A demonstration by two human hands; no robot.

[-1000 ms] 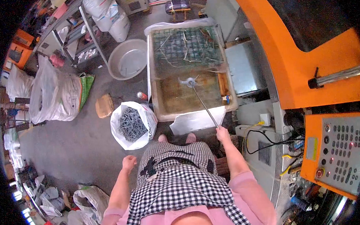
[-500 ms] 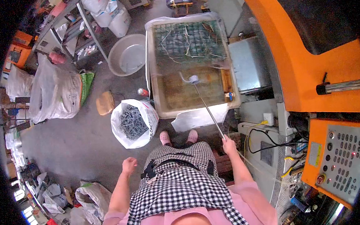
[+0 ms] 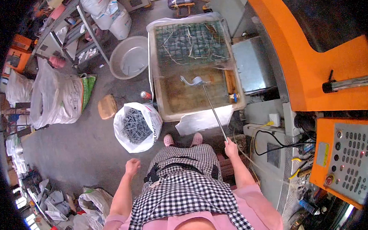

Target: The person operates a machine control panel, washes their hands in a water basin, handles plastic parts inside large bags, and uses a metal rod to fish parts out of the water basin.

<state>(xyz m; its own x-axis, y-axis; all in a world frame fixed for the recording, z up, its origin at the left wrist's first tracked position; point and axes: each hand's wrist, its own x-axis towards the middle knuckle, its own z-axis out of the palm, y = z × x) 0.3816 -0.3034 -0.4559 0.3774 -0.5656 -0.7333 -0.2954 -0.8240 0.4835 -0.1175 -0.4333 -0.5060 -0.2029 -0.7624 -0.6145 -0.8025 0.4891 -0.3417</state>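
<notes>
My right hand is closed round the lower end of a long thin metal rod. At the rod's far end is a round pale head, with a curved light piece beside it. This head is over the brown water in the front part of a large tub; whether it touches the water I cannot tell. My left hand hangs at my left side with its fingers curled and nothing visible in them. Nearest to it stands a white sack filled with grey plastic-looking pieces.
Green netting with thin strands covers the tub's back part. A round grey basin, a brown wrapped block and a red can are at left. An orange machine with a control panel borders the right side.
My right hand has shifted slightly left and the rod stands a little steeper. The curved light piece beside its head has turned and looks bigger. My left hand stays about where it was.
</notes>
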